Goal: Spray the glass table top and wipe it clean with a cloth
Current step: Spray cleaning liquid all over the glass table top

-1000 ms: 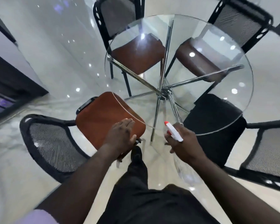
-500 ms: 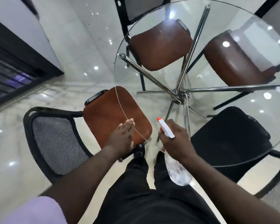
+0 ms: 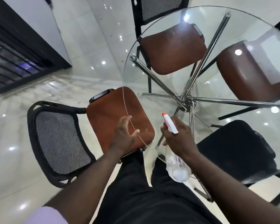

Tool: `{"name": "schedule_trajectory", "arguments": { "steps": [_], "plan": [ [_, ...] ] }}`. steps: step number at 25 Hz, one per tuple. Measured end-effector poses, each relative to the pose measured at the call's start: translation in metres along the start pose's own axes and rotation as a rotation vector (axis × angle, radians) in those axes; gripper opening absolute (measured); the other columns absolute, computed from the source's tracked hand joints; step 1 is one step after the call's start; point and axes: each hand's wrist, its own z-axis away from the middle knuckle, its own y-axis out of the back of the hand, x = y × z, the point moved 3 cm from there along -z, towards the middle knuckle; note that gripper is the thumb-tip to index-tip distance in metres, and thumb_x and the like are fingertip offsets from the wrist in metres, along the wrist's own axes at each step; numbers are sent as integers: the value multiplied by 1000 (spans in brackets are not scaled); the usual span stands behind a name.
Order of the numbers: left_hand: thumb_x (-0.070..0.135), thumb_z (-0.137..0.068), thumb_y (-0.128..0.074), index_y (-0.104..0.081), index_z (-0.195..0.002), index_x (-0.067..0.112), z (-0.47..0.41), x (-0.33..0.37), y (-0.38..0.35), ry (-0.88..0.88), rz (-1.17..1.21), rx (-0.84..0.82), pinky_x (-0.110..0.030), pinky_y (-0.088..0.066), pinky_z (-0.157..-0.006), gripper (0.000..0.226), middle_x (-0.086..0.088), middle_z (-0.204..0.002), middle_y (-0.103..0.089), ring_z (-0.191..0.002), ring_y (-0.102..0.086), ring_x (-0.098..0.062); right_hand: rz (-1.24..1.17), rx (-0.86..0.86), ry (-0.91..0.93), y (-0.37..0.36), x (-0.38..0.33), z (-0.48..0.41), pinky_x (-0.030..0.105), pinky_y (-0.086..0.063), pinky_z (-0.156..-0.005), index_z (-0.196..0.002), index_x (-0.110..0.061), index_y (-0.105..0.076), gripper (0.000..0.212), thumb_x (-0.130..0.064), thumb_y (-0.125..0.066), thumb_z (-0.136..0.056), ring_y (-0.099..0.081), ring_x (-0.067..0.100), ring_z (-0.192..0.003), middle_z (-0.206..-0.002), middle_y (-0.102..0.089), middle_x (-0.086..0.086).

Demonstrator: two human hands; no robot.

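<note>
Task object: the glass table top (image 3: pixel 233 29) is seen from above, round and clear, carried on chrome legs (image 3: pixel 184 101) that meet under its middle.
Spray bottle: the spray bottle (image 3: pixel 170 125) is held above the near edge of the table, its orange nozzle aimed toward the middle of the glass and its clear body hanging down below the hand.
Right hand: the right hand (image 3: pixel 179 136) is wrapped round the neck of the bottle. Whether the trigger is being squeezed cannot be told.
Left hand: the left hand (image 3: pixel 124 135) is held empty, fingers spread and loosely bent, at the near-left edge of the table. Contact with the glass cannot be confirmed.
Cloth: none is seen anywhere in view.
Surroundings: a brown-seated chair (image 3: pixel 110 113) is tucked partly under the near-left edge, and a black chair (image 3: pixel 233 147) is seen under the near-right edge.
Done so far: no droplets, mist or wipe streaks can be made out on the glass, so little or nothing is judged complete.
Left to do: the spraying of the whole top, the fetching of a cloth, and all of the wiping.
</note>
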Motion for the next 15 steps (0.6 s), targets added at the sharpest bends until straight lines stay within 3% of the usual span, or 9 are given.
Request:
{"name": "schedule_trajectory", "arguments": {
  "steps": [2,4,6,9,12,15],
  "plan": [
    [26,-82,-88,-35,-160,9,-32,-5,14,89,35,4,-18,-19,-121,95,-13,-167,-32,-155,-31,-25,32,19,11,-10,-8,-12,41,-62,-60,-91,-24,-54,16,-30,-67,-98,-75,29,-64,-87,-70,5],
    [35,-77,-92,-10,-167,11,-69,-11,21,91,-28,-139,-25,-12,-128,124,-8,-176,-5,-163,-8,-20,52,56,11,-17,-22,-27,49,-61,-62,-88,-23,-52,18,-32,-65,-95,-73,34,-66,-81,-68,5],
    [48,-70,-93,10,-166,12,-99,-14,26,29,-172,-282,-27,-6,-128,145,-3,-175,16,-163,6,-19,25,104,-4,-19,-39,-45,40,-60,-59,-88,-18,-52,18,-27,-65,-97,-73,31,-62,-79,-67,9],
    [71,-67,-83,29,-160,12,-128,-12,28,-80,-451,-441,-43,-5,-133,156,-3,-168,38,-160,21,-23,-3,163,-40,-18,-66,-78,12,-48,-48,-98,-9,-58,12,-17,-66,-102,-71,11,-54,-89,-67,16],
    [84,-66,-71,28,-159,9,-136,-12,31,-133,-607,-481,-51,-6,-132,156,-6,-165,42,-158,27,-26,-7,183,-51,-19,-88,-111,7,-42,-45,-102,-13,-58,12,-21,-67,-102,-74,20,-56,-95,-69,12],
    [93,-64,-61,25,-161,9,-135,-12,36,-171,-680,-455,-54,-3,-132,155,-8,-167,39,-158,27,-27,68,174,-52,-19,-107,-143,6,-39,-43,-107,-12,-57,15,-24,-64,-104,-71,16,-47,-94,-71,11]
  ]
}}
